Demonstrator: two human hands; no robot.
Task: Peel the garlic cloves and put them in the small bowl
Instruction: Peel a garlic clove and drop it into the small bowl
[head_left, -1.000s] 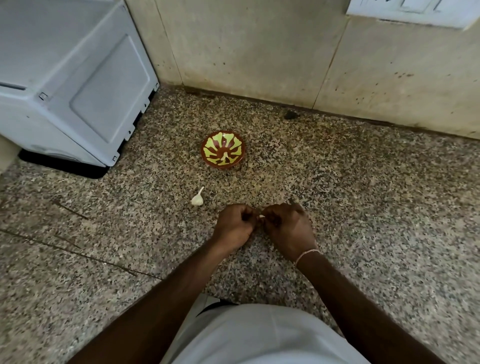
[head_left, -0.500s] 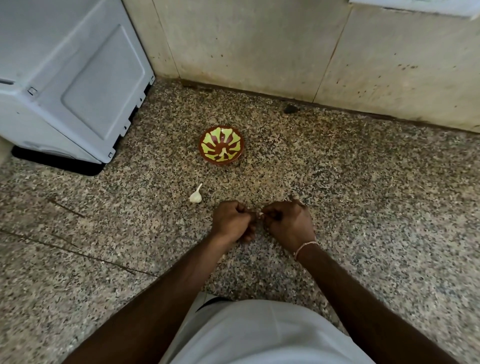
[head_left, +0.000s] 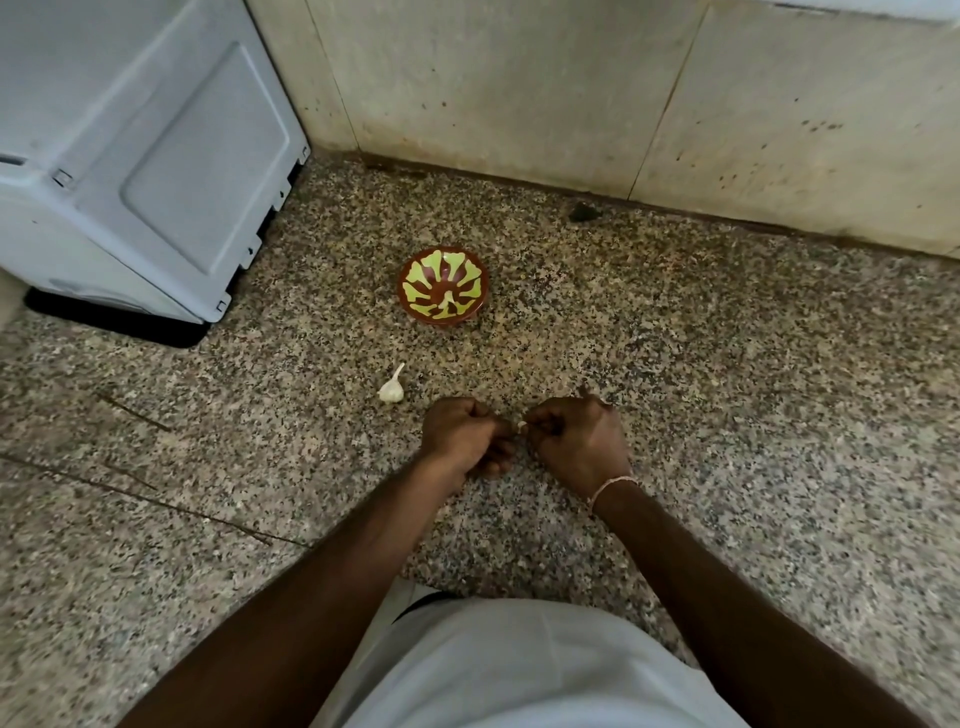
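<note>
Fingers of left hand (head_left: 460, 434) and right hand (head_left: 574, 441) pinch one clove (head_left: 522, 426) between them, bowl (head_left: 443, 287) straight ahead, slightly left

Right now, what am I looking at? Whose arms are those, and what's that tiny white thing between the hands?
There is no machine here. A person wears a camera on their head, so you see what they see, looking down at their own arms. That is the only picture from this moment.

The left hand and the right hand are curled close together just above a speckled stone floor. Between their fingertips they pinch a garlic clove; only a small white bit shows, so I cannot tell how much skin is off.

On the floor to the left lies the rest of the garlic, with a little stalk. Farther away stands a small bowl, brown with green shapes, and I see no cloves inside it. A grey appliance stands at the left by the wall.
</note>
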